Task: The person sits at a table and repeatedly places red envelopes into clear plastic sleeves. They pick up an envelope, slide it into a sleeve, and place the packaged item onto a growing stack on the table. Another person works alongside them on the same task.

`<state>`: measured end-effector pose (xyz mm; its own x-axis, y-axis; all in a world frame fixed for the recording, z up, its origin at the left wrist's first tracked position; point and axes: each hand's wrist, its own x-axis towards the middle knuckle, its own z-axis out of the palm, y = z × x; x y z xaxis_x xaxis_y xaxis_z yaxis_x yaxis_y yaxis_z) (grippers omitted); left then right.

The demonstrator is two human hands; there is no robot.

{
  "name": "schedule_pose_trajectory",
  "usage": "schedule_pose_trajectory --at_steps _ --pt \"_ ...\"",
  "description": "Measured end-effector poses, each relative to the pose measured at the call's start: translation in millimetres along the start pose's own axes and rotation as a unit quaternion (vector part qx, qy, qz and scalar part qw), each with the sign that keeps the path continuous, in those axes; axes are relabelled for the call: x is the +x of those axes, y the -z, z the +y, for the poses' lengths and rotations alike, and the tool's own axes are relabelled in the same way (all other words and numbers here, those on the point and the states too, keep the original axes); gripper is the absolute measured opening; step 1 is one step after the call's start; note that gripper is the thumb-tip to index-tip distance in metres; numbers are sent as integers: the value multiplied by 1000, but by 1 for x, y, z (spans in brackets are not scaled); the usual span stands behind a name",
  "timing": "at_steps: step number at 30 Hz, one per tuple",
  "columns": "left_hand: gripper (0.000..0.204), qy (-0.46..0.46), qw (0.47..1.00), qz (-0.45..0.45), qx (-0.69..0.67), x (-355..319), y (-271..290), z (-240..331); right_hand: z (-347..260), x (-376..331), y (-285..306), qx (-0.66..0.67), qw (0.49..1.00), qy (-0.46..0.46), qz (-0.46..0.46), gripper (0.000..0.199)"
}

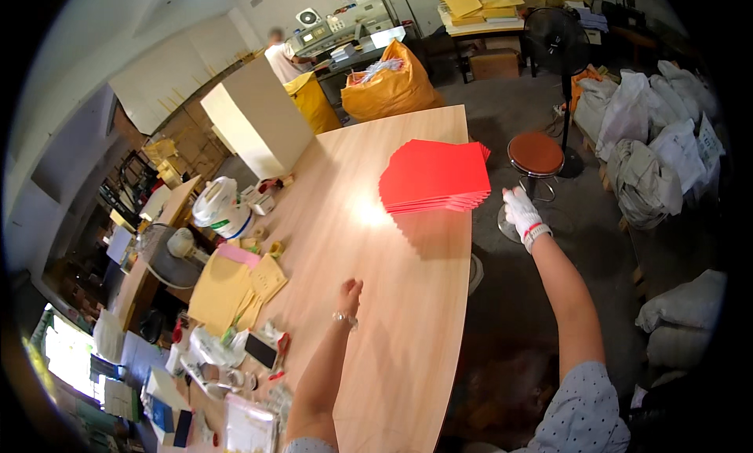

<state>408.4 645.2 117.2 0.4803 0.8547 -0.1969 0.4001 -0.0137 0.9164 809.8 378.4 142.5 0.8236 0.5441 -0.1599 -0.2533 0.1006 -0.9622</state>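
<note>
Hands are well apart, neither on the stack. Left hand [351, 294], bare, hangs over the wooden table [408, 296], fingers loosely bent and not clamped on anything we can see. Right hand [522, 210], in a white glove, is out past the table's right edge, near the stack; fingers look partly curled, but we can't tell if they pinch anything. Glove probably gives grip or saves skin from paper edges, we guess.

The red stack [435, 173] lies flat at the far right of the table, sheets staggered, right side jutting past the edge. We read the overhang as leaving a rim for fingers to get under, and the stagger as making layers easier to part.

Yellow envelopes [227, 292], a dark phone [260, 349] and a white bucket [220, 206] sit along the left side, likely pushed there to keep the middle workable. Round stool [536, 153] stands beyond the right edge, within easy approach of the table, we'd say.
</note>
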Motion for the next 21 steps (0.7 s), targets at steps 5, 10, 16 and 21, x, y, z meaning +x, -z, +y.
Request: schedule_pose_trajectory --at_steps 5,10,16,21 --pt "56 20 996 -29 -82 114 -93 27 -19 92 10 -212 964 116 109 80" --pt "52 -52 995 19 -85 203 -121 -19 -73 85 -65 -377 921 57 83 88" --pt "39 34 952 -44 -300 224 -152 29 -27 109 -54 -259 964 54 31 83" --pt "23 126 939 -106 -302 250 -146 45 -28 109 -59 -228 973 43 7 82"
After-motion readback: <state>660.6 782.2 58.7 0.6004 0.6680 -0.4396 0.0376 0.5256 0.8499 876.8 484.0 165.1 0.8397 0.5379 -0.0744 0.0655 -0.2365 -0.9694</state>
